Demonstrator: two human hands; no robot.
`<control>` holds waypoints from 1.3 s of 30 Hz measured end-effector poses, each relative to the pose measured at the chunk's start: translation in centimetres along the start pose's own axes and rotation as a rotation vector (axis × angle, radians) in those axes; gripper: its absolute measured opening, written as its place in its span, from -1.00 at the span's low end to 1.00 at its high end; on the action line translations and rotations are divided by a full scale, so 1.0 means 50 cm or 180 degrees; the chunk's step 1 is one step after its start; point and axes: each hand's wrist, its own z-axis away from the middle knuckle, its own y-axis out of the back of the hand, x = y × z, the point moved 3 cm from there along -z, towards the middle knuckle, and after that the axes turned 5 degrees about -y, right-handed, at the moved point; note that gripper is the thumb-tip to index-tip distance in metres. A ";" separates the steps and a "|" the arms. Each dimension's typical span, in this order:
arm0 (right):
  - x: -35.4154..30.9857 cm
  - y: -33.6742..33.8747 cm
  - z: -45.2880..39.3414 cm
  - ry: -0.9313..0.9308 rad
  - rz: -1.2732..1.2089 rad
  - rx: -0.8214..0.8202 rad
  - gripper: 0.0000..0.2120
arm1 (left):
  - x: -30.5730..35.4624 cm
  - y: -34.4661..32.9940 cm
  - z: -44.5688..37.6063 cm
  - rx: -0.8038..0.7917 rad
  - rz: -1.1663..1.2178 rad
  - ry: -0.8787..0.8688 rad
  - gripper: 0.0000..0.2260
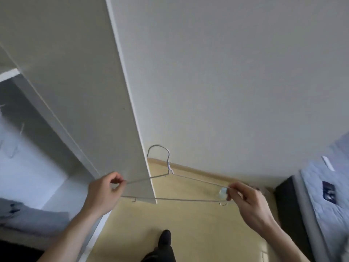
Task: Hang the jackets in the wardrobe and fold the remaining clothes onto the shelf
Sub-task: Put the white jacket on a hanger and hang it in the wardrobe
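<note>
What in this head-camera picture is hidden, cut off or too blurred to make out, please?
- Wardrobe interior, head view: cut off by the left edge; the rail is out of sight and the things hanging there are blurred.
- Folded clothes on the shelf: blurred and cropped, so their kind is unclear.
- Hanger: its two ends are covered by the left hand and right hand.
- Bed: cropped by the right edge.

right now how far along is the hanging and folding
Done: some folded clothes already lie in the wardrobe. In hand: the left hand and right hand hold an empty wire hanger by its ends. Left: no jacket is on it yet; bedding at right, anything on it unclear.
</note>
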 end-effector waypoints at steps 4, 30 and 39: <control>0.140 0.124 0.081 -0.0552 -0.0163 0.0605 -0.88 | 0.134 -0.138 -0.055 -0.0805 0.0346 -0.0449 -0.90; 0.713 0.633 0.518 -0.2889 -0.0624 0.2399 -0.77 | 1.179 -1.077 0.152 -0.3705 0.0767 -0.2155 -0.82; 0.907 0.768 0.710 -0.3142 -0.0899 0.2976 -0.72 | 1.423 -1.266 0.389 -0.3867 0.0246 -0.2739 -0.64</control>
